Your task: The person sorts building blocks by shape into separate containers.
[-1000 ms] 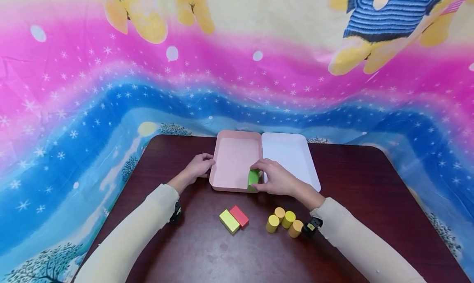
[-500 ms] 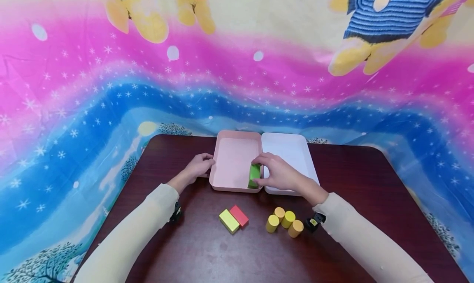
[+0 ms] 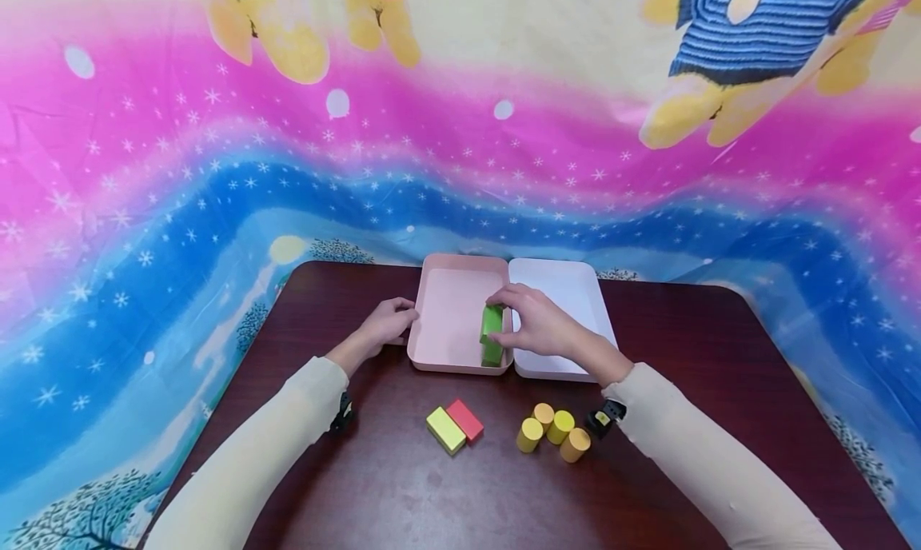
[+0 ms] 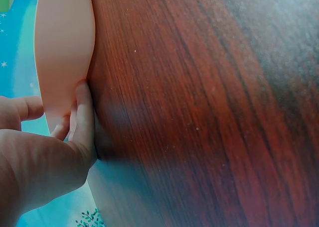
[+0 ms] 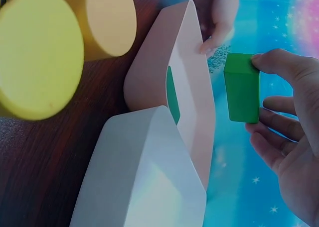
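Note:
My right hand (image 3: 536, 322) pinches a green rectangular block (image 3: 492, 320) between thumb and fingers, above the right side of the pink tray (image 3: 456, 294). In the right wrist view the held block (image 5: 242, 90) hangs upright, higher than the tray rim. Another green block (image 3: 492, 355) is in the tray's front right corner, partly covered by the held one in the head view. At the tray's left side, my left hand (image 3: 387, 324) grips the wall. The left wrist view shows the thumb inside that wall (image 4: 65, 43) and the fingers outside it.
A white tray (image 3: 554, 274) stands against the pink tray's right side. Nearer on the dark wooden table (image 3: 345, 486) lie a yellow-green block (image 3: 446, 430) and a red block (image 3: 465, 419), touching. Several yellow and orange cylinders (image 3: 529, 434) stand right of them. A patterned cloth (image 3: 460, 150) hangs behind.
My right hand has moved back, away from the tray's front edge, with the green block, which has uncovered the second green block in the corner. My left hand stays put.

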Motion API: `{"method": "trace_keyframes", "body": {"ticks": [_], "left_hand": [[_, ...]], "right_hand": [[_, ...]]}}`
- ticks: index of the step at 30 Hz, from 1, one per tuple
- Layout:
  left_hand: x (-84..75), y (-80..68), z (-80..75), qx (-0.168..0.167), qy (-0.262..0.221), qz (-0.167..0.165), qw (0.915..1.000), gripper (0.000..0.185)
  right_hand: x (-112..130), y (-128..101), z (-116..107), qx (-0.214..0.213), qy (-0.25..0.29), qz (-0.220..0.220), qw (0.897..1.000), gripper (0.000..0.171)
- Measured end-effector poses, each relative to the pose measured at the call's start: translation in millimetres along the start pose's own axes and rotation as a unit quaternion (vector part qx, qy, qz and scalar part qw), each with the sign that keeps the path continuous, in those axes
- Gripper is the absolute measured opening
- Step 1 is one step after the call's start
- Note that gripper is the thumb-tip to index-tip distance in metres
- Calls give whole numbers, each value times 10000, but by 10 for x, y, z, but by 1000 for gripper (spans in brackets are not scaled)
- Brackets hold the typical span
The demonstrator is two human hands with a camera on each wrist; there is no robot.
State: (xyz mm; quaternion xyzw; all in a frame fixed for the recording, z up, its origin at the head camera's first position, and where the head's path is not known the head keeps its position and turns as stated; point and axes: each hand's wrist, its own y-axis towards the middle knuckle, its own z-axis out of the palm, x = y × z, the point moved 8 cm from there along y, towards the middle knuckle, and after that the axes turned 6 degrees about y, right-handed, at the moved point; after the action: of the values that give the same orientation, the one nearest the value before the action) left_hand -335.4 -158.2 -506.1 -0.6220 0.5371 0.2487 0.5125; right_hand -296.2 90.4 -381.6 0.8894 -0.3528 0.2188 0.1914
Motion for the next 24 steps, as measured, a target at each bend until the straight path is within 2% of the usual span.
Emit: {"method": "trace_keyframes", "body": {"ticks": [24], "left_hand": [[-22,-18,-1,-13,-7,48,10000,49]], "right_hand": [[-310,159,-33,-167,85,147,9997,52]]}}
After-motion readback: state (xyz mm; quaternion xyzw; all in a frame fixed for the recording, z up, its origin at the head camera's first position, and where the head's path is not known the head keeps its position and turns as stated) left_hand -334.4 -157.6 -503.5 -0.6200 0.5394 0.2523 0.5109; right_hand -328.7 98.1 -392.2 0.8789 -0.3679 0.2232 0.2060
